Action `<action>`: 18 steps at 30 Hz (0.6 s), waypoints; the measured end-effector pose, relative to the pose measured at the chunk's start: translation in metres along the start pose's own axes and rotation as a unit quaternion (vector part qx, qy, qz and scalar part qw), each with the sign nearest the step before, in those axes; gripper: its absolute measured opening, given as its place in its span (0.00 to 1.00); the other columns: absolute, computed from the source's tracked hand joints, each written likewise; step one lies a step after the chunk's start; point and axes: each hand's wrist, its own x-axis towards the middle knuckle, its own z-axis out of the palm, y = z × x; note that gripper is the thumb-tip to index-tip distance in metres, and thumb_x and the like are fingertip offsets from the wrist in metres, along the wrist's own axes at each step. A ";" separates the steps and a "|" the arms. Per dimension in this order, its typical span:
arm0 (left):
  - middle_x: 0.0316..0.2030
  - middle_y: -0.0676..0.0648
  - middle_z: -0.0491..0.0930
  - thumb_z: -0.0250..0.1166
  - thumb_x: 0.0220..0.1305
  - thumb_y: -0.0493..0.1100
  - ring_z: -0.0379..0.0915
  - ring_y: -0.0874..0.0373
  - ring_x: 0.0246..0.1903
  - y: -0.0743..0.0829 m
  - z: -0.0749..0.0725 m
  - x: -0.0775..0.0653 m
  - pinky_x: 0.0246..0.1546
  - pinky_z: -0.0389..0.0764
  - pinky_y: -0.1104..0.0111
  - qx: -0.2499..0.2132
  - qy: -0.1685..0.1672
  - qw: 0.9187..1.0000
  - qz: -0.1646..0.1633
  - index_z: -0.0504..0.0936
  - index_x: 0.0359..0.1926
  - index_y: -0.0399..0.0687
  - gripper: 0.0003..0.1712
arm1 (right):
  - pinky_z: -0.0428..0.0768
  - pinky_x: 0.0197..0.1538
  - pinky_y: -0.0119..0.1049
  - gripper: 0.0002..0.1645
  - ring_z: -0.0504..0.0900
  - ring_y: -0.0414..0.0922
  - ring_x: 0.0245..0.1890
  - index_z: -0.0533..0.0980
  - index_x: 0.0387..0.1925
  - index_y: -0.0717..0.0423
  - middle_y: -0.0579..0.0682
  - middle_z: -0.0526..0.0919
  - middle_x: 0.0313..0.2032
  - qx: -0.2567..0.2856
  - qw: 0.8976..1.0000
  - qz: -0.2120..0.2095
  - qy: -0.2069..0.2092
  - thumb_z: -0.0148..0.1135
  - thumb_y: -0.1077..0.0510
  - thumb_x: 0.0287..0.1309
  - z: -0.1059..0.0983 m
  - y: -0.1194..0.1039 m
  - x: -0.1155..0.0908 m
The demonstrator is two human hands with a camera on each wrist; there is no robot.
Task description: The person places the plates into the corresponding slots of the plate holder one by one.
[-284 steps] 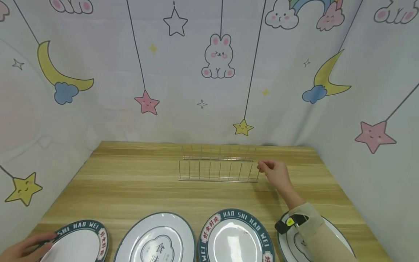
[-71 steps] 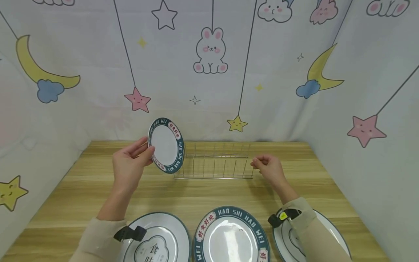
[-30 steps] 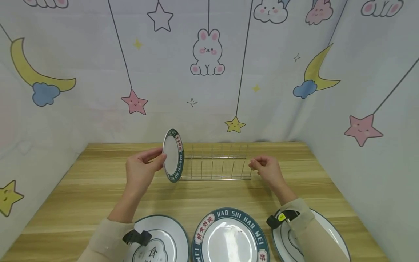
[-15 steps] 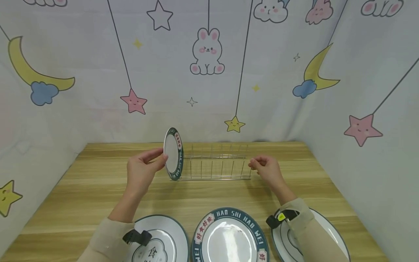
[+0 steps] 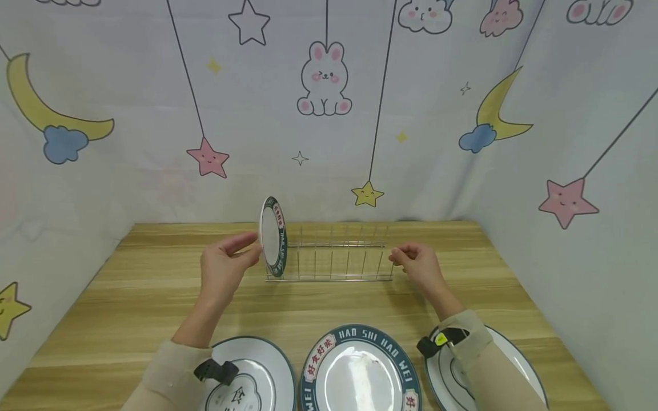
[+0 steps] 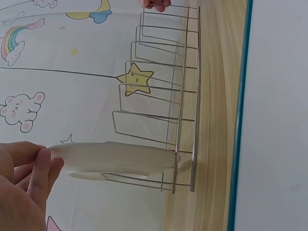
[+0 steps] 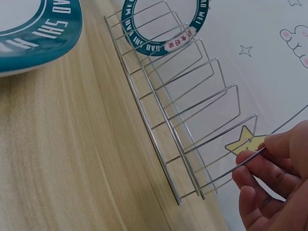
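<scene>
A round white plate [image 5: 271,237] with a green lettered rim stands on edge in the leftmost slot of a wire dish rack [image 5: 336,279]. My left hand [image 5: 222,268] pinches its rim from the left, thumb and fingertips right at the edge. In the left wrist view the plate [image 6: 115,156] sits between two wire dividers, its lower edge down at the rack's base rods. My right hand [image 5: 421,277] holds the rack's right end. The right wrist view shows its thumb and fingers gripping the end wire.
Three more plates lie along the front of the wooden table [image 5: 169,268]: an upside-down plate [image 5: 267,365] at left, a face-up plate [image 5: 360,377] in the middle, and an upside-down plate [image 5: 516,362] partly under my right sleeve. A cartoon-printed curtain [image 5: 257,114] surrounds the table.
The plate has gone from the front left of the table to the rack's left end, turning upright with my left hand. Lately it has shifted only slightly. My right hand stays at the rack.
</scene>
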 end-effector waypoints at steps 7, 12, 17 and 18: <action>0.51 0.39 0.82 0.73 0.59 0.37 0.84 0.60 0.40 0.000 -0.007 -0.002 0.40 0.85 0.69 0.004 0.013 1.000 -0.002 0.82 0.54 0.34 0.22 | 0.81 0.42 0.37 0.15 0.83 0.49 0.41 0.81 0.43 0.63 0.54 0.87 0.39 -0.004 1.000 0.007 -0.003 0.59 0.53 0.70 0.000 0.000 0.000; 0.51 0.39 0.82 0.73 0.59 0.37 0.84 0.61 0.41 0.000 -0.010 -0.005 0.41 0.85 0.69 0.003 0.014 1.000 0.000 0.82 0.54 0.35 0.22 | 0.81 0.41 0.38 0.14 0.83 0.50 0.41 0.81 0.42 0.62 0.54 0.87 0.38 0.000 1.000 0.013 -0.001 0.60 0.53 0.69 0.001 -0.001 0.000; 0.51 0.39 0.82 0.73 0.59 0.38 0.84 0.62 0.42 0.002 -0.014 -0.009 0.41 0.84 0.69 0.007 0.009 1.000 0.001 0.83 0.54 0.37 0.22 | 0.81 0.41 0.37 0.15 0.83 0.50 0.41 0.81 0.42 0.63 0.55 0.87 0.38 -0.002 1.000 0.013 -0.001 0.60 0.53 0.69 0.001 -0.001 -0.001; 0.51 0.39 0.82 0.73 0.60 0.39 0.84 0.62 0.42 0.002 -0.015 -0.010 0.41 0.84 0.69 0.011 0.007 1.000 0.002 0.82 0.54 0.38 0.22 | 0.81 0.41 0.37 0.15 0.83 0.50 0.41 0.81 0.43 0.63 0.55 0.86 0.38 -0.002 1.000 0.013 -0.001 0.60 0.53 0.69 0.001 -0.002 -0.001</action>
